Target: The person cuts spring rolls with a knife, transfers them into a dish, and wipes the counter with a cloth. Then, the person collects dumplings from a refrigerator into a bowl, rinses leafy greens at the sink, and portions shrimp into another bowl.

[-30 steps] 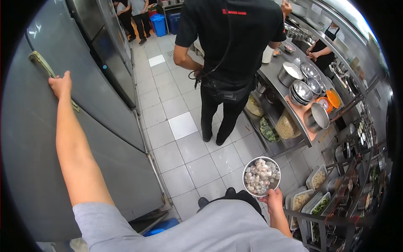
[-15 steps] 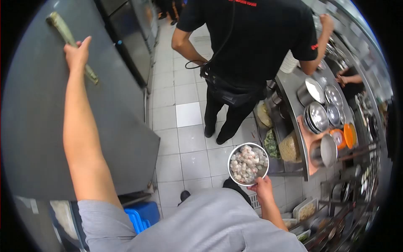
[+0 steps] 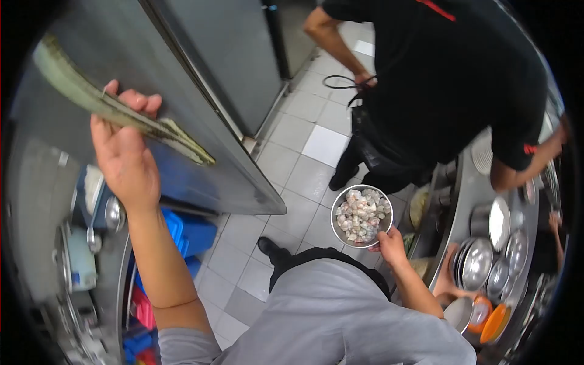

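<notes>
My left hand [image 3: 126, 146] is on the long, worn handle [image 3: 115, 109] of a grey metal door [image 3: 201, 176], its fingers curled around the bar from below. The door stands swung out toward me. In my right hand [image 3: 390, 244] is the rim of a round metal bowl [image 3: 335, 230], gripped at its lower right side. Pale, wet-looking chunks [image 3: 363, 214] fill much of the bowl, which is held upright in front of my body.
A person in black [image 3: 450, 79] stands close ahead on the right, back turned. Beyond the bowl, a steel counter [image 3: 465, 222] carries metal bowls [image 3: 477, 263] and an orange dish [image 3: 496, 322]. Blue bins [image 3: 198, 236] sit low at the left, beside shelving with containers [image 3: 79, 255].
The door has swung open toward me with my left hand on its handle, showing the shelving at left. My view has turned, and the bowl has stayed in my right hand.
</notes>
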